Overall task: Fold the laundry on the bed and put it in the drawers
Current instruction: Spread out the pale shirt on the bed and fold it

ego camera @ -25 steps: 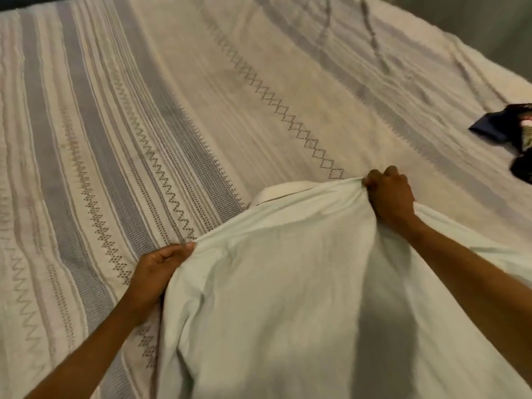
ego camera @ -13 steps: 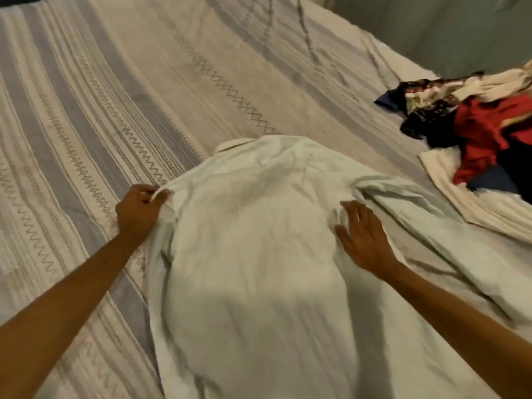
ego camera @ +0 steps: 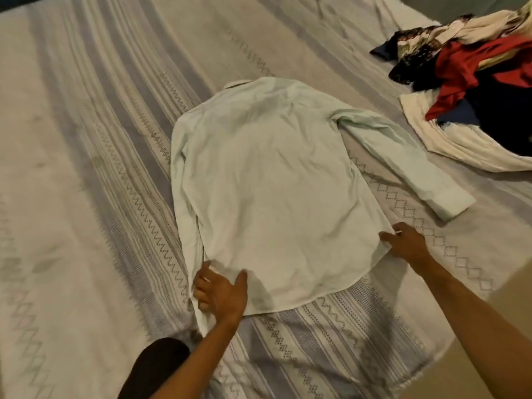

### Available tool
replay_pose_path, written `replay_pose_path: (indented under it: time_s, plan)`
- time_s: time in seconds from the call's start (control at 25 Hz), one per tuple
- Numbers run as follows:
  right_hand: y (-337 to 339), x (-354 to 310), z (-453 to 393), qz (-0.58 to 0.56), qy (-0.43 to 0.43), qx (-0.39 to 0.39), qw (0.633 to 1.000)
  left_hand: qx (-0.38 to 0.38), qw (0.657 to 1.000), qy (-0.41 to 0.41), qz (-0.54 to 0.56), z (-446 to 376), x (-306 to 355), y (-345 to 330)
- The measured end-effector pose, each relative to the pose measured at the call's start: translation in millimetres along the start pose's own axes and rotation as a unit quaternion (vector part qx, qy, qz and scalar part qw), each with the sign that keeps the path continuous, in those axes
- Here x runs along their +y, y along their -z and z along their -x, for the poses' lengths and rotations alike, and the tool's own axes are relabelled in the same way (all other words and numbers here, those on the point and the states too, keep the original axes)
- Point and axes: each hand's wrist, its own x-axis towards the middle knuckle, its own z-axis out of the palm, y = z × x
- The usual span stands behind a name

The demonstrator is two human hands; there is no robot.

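The pale mint long-sleeved cotton shirt now lies back-up mid-bed; both hands have slid from its shoulders to the near hem — left hand spread flat, right hand fingers extended at the corner; smoothing done, folding seems next.

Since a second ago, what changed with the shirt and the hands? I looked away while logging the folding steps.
Both hands let go of the shoulders of the pale shirt and moved down to its hem. The left hand now rests flat on the near left corner; the right hand touches the right hem edge. The shirt went from held up to lying flat, back up, right sleeve out. The pile of unfolded clothes looks untouched on the bedspread.
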Motion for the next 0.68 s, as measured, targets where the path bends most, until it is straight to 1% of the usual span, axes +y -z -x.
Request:
replay_pose_path:
  time_s: [0.04,0.12,0.16,0.24,0.28,0.32,0.36,0.4,0.44,0.48,0.52,0.56,0.6,0.64,0.68]
  plan:
    - [-4,2,-3,-0.047,-0.004,0.0,0.999,0.015,0.999,0.032,0.028,9,-9,4]
    - [-14,-1,-1,-0.11,-0.012,0.025,0.994,0.017,0.993,0.082,0.086,17,-29,9]
    - [-15,-3,0,-0.133,-0.011,0.035,0.99,0.008,0.99,0.087,0.107,20,-39,11]
    - [-6,-12,-1,-0.154,-0.017,0.069,0.986,-0.018,0.986,0.043,0.162,31,-46,17]
    - [4,-17,0,-0.192,-0.028,0.074,0.978,-0.04,0.979,0.027,0.2,41,-43,22]
    - [15,-15,-3,-0.251,-0.039,0.066,0.965,-0.082,0.966,0.026,0.243,52,-37,24]
    - [27,-12,-6,-0.309,-0.047,0.053,0.948,-0.133,0.945,0.038,0.297,63,-31,24]
    - [41,-5,-8,-0.335,-0.059,0.062,0.938,-0.184,0.918,0.07,0.344,75,-29,21]
    - [52,5,-14,-0.317,-0.082,0.08,0.941,-0.226,0.896,0.106,0.367,86,-25,15]
    - [59,17,-24,-0.272,-0.118,0.093,0.95,-0.238,0.891,0.145,0.359,91,-29,2]
    - [64,29,-34,-0.241,-0.16,0.094,0.953,-0.221,0.897,0.175,0.341,94,-38,-12]
    - [65,34,-41,-0.24,-0.191,0.08,0.948,-0.203,0.907,0.173,0.325,96,-52,-23]
    - [65,31,-41,-0.281,-0.196,0.061,0.938,-0.187,0.911,0.178,0.323,94,-55,-35]
    - [63,27,-38,-0.351,-0.192,0.034,0.916,-0.168,0.908,0.188,0.334,90,-56,-39]
    - [60,23,-31,-0.424,-0.198,-0.006,0.884,-0.162,0.905,0.193,0.344,89,-56,-42]
